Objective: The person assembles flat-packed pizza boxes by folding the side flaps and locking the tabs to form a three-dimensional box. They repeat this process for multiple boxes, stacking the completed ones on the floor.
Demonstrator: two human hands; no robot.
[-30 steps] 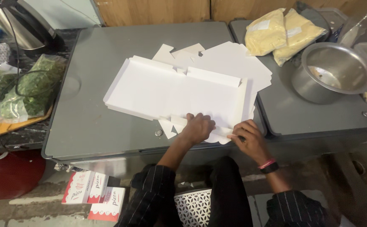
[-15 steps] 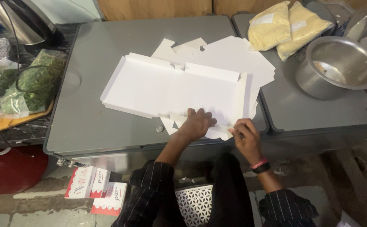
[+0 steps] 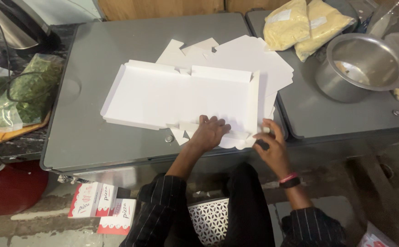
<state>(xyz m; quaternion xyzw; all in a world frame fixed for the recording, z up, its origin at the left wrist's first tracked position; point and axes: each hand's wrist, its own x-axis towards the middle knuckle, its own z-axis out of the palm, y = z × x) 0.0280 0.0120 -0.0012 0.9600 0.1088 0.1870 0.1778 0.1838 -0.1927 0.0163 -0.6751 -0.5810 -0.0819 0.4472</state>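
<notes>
White card: the flat box blank [image 3: 181, 96] lies spread on the grey desk [image 3: 85, 137] atop loose sheets [image 3: 249, 57], in the same spot as half a second ago. The left hand [image 3: 210, 132] still presses its near edge, fingers together and flat on the front flap; the right hand [image 3: 272, 146], which lay closer to the left, now sits at the blank's near right corner, fingers pinched on that corner flap. Steel bowl [image 3: 361, 66] and yellow bags [image 3: 304, 25] unchanged at right.
</notes>
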